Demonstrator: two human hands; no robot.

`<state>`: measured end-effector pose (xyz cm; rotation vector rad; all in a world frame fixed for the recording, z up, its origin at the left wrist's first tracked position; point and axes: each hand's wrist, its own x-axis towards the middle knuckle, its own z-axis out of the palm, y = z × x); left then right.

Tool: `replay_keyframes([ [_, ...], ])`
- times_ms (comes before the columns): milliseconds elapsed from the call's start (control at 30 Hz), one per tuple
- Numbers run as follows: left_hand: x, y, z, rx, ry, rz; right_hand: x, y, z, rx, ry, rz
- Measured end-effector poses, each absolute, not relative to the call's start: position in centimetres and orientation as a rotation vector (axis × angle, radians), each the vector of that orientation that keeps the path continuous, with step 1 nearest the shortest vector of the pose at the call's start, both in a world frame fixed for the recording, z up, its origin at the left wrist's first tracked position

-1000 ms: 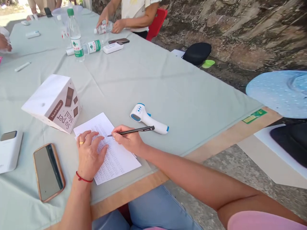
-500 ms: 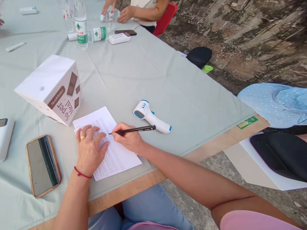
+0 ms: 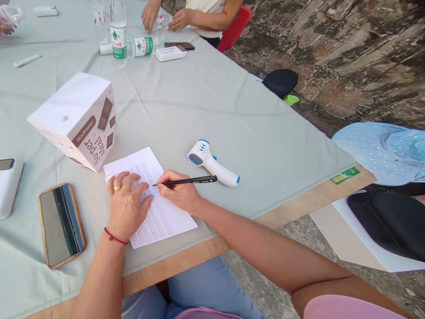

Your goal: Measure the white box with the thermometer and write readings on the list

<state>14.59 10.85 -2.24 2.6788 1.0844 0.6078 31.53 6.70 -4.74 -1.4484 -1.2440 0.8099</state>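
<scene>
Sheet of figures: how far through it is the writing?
The sheet already carries dense rows of small entries over most of its face. In hand: the right hand holds the pen with its tip near the upper rows; the left hand lies flat on the paper. What remains unmarked is too small to read.

**Clearance and Obstructions Around the Writing Area**

The left hand (image 3: 125,206) lies flat on the sheet of paper (image 3: 166,219); the right hand (image 3: 177,195) grips the pen (image 3: 186,180). The carton (image 3: 78,119) stands just beyond the sheet's far corner and blocks forward reach on the left. The phone (image 3: 61,223) lies near the left hand. The thermometer (image 3: 212,163) lies just beyond the pen's rear end. Open tablecloth (image 3: 206,102) extends beyond the thermometer to the bottles (image 3: 118,33) and another person's hands (image 3: 166,17).
</scene>
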Motion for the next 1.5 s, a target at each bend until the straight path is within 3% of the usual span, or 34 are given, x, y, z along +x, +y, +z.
replay_keyframes([
  [1500, 14.55, 10.85, -2.29, 2.662, 1.079, 0.605, 31.70, 6.47, -4.87, -1.530, -1.162, 0.697],
])
